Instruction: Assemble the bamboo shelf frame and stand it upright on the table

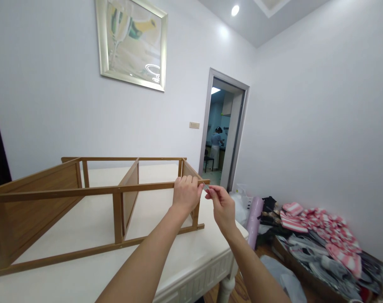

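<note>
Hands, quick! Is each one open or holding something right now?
Left hand: closed on the wooden rail, near its end.
Right hand: closed, pinching a thin, metallic-looking piece.

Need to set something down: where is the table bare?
Free: the table's front strip, between rack and near edge, and its right corner beyond the rack. Crowded: the rack's right end, with left hand and right hand.
</note>
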`<state>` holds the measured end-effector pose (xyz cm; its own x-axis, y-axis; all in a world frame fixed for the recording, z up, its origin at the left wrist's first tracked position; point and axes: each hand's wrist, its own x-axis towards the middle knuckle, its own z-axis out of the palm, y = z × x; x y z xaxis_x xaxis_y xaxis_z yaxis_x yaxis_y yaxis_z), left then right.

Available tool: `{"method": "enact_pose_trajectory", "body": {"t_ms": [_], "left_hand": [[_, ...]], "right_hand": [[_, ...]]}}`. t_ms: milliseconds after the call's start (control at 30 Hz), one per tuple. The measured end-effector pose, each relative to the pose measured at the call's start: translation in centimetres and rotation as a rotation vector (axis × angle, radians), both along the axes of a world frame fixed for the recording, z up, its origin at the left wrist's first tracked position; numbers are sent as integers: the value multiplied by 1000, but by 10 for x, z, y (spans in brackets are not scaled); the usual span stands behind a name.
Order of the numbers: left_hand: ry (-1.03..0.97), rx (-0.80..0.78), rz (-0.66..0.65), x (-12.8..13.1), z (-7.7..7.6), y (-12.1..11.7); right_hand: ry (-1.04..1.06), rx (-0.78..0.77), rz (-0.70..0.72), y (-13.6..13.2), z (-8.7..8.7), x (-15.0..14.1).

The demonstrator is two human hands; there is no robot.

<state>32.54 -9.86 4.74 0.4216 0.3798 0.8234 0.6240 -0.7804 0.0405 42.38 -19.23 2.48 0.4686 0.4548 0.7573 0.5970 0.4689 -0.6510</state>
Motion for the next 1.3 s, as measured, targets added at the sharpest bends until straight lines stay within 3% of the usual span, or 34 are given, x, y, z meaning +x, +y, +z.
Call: {"method": "enact_pose_trajectory", "body": {"t_ms": [133, 267, 367, 500, 600, 667, 867, 967, 1067, 1200, 1300], "left_hand": [[9, 20, 11, 0, 0, 0], [19, 26, 10, -1, 0, 0], [16, 28, 15, -1, 1, -1], [16, 21, 9, -2, 1, -1], [22, 18, 4, -2, 0, 0], [19, 16, 4, -1, 0, 0], [21, 18, 0, -1, 0, 0], [18, 20, 0, -2, 0, -1], [12, 20, -2, -2, 0, -1], [13, 12, -4, -2, 0, 0], [12, 5, -5, -1, 0, 0]], "right_hand": [[-445, 97, -306, -5, -1, 6], [-621, 52, -350, -7, 2, 5], [-435, -31, -252, -4, 6, 1], [56, -142, 81, 0, 12, -7], [205, -122, 236, 0, 10, -9], [140, -106, 198, -1, 7, -8], [-326, 41, -161, -4, 5, -3], [-343, 40, -217, -1, 9, -3], [-109, -19, -142, 3, 14, -2], [338, -34, 179, 4, 19, 2], [441, -56, 311, 2, 18, 3]]}}
